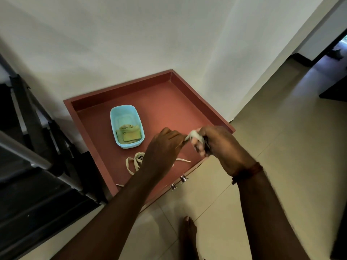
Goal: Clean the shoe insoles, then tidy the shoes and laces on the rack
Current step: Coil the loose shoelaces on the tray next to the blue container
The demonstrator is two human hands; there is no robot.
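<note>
White wall (169, 34), pale tiled floor (272, 128); against wall, red-brown rimmed top (120, 89). On it: blue tub (112, 117) with yellow cloth (128, 134) inside; loose lace (133, 162) near front edge, partly under left forearm. Right hand (219, 145) curled round whitish lace bundle (194, 136), blurred. Left hand (163, 145) curled, seemingly pinching strand running to bundle. Risk: if tension lost, coil slips off fingers, unwinds; forearm may drag loose lace over edge. No shoes or insoles visible. No brand, label, readable writing.
</note>
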